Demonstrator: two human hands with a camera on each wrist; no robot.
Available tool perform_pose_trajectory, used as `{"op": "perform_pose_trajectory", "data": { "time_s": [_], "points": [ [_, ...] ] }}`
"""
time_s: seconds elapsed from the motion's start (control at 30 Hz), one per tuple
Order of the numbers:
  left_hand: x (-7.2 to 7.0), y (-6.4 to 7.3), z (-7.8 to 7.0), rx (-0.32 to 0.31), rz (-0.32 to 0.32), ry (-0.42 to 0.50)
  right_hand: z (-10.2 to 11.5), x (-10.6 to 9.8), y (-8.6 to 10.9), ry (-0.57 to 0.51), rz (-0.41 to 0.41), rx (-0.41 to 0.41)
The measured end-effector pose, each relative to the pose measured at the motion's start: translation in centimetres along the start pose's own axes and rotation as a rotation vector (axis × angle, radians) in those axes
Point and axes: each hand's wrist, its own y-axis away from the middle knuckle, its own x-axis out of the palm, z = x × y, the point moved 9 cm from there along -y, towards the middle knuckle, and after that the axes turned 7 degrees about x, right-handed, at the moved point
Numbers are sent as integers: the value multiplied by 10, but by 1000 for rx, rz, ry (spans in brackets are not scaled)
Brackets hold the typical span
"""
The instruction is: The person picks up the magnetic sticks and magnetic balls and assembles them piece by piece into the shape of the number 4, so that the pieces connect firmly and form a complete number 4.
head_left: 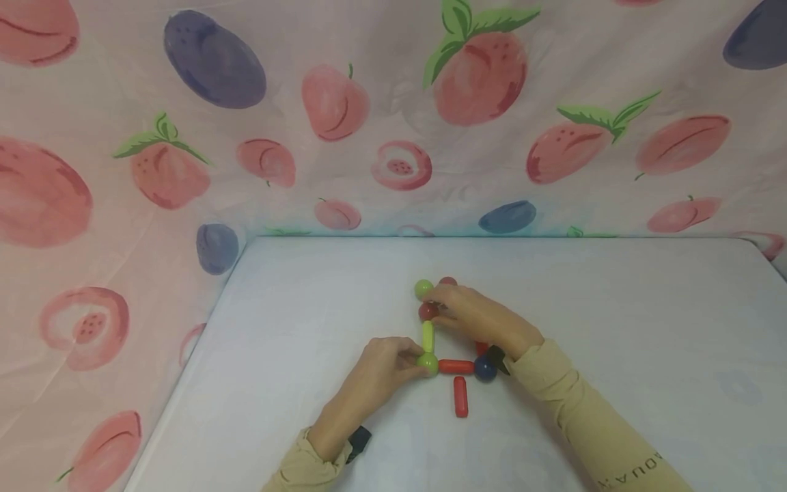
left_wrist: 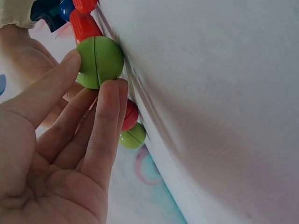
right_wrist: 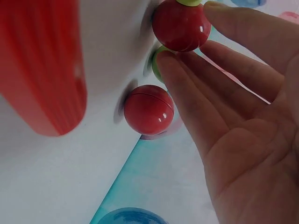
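Observation:
My left hand (head_left: 384, 369) pinches a green ball (left_wrist: 100, 63) between thumb and fingers. From that ball a yellow-green rod (head_left: 428, 336) runs toward the back to a red ball (right_wrist: 181, 24), and a red rod (head_left: 456, 367) runs right to a dark blue ball (head_left: 485, 367). My right hand (head_left: 479, 316) holds the red ball at the rod's far end, thumb on one side and fingers on the other. Just behind it sit another green ball (head_left: 423, 289) and a second red ball (right_wrist: 148, 110). Another red rod (head_left: 481, 348), partly hidden by my right wrist, meets the blue ball.
A loose red rod (head_left: 460, 396) lies on the white table (head_left: 277, 307) in front of the joined pieces. Behind and to the left hangs a fruit-print cloth (head_left: 369, 41). Both wrists wear dark straps.

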Motion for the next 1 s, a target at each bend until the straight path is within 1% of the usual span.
{"op": "perform_pose_trajectory", "data": {
  "time_s": [0.13, 0.37, 0.53, 0.67, 0.77, 1.0],
  "points": [
    [0, 0, 1, -10, 5, 5, 0, 0, 0, 7, -6, -8],
    [-1, 1, 0, -7, 0, 4, -1, -1, 1, 13, -24, -28],
    [-1, 1, -1, -6, -1, -2, -2, -3, 1, 28, -30, -7],
    [-2, 1, -2, -4, -8, -25, -4, -6, 2, 49, -42, 7],
    [-4, 1, -4, 2, -21, -49, -4, -10, 3, 62, -63, -10],
    [-8, 2, -10, 31, -55, -90, -11, -18, 5, 21, -85, 19]
  ]
}}
